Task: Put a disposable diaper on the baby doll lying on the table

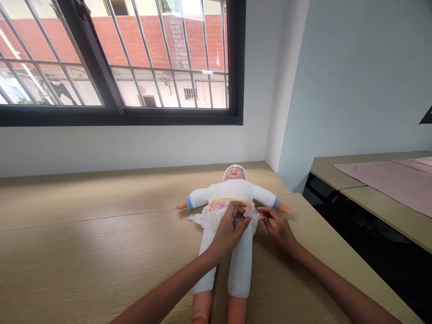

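A baby doll (229, 189) in a white outfit and cap lies on its back, arms spread and legs toward me. Around its hips is a white diaper (205, 218) with a coloured print at the waist; one side flap spreads out at the left. My left hand (231, 227) is over the doll's hips, its thumb and fingers closed on the diaper's right part. Beside it, my right hand (276, 227) pinches the outer edge of the same right flap. The fingers partly hide the flap.
The doll lies on a wooden table (101, 252) whose right edge slants past my right arm. A second table (378, 195) with a pink cloth (398, 180) stands at the right, across a dark gap. Behind are a wall and a barred window (168, 58).
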Demonstrator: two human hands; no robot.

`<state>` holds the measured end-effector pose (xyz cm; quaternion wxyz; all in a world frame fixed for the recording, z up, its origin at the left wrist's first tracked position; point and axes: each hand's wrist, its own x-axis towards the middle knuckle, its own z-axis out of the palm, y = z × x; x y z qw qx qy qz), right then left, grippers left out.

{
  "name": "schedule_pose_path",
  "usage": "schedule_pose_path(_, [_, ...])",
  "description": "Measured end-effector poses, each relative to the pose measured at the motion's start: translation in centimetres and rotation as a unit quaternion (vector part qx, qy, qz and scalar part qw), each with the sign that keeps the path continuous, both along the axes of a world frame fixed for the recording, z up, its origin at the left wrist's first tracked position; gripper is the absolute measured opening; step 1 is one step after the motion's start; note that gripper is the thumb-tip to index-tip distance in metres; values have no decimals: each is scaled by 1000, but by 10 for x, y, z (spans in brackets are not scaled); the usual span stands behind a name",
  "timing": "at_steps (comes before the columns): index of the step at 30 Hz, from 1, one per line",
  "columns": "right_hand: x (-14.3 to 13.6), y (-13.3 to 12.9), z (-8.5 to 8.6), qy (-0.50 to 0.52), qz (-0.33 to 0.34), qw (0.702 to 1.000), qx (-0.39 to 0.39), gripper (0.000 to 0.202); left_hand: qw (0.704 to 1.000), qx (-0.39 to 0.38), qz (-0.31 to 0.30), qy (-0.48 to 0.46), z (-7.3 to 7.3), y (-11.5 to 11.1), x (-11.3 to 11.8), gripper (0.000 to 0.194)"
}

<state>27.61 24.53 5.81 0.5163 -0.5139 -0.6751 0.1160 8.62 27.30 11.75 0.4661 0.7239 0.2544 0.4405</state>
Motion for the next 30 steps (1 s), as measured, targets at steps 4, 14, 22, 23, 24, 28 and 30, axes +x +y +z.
schedule_pose_path(4, [10,12,-11,-11,-30,999,-22,23,1000,9,-14,20,0,-3,1,18])
schedule_pose_path(14, [-8,6,34,-11,-11,1000,-4,32,1000,10,-8,-11,-10,3,2,20])
schedule_pose_path(22, [-12,18,111,-145,259,945,-136,24,995,-39,36,-86,2,3,-1,19])
schedule_pose_path(23, [-10,21,116,-160,266,939,-147,20,995,-38,40,-79,1,4,-1,19])
schedule_pose_path(24, [-8,25,120,-172,268,935,-155,16,996,-30,44,-68,-1,4,-1,18])
schedule_pose_path(28, [4,33,128,-192,262,931,-164,13,992,98,79,14,-13,1,-2,13])
schedule_pose_path(30, [14,36,130,-187,261,934,-160,12,965,228,92,87,-16,-3,-3,21])
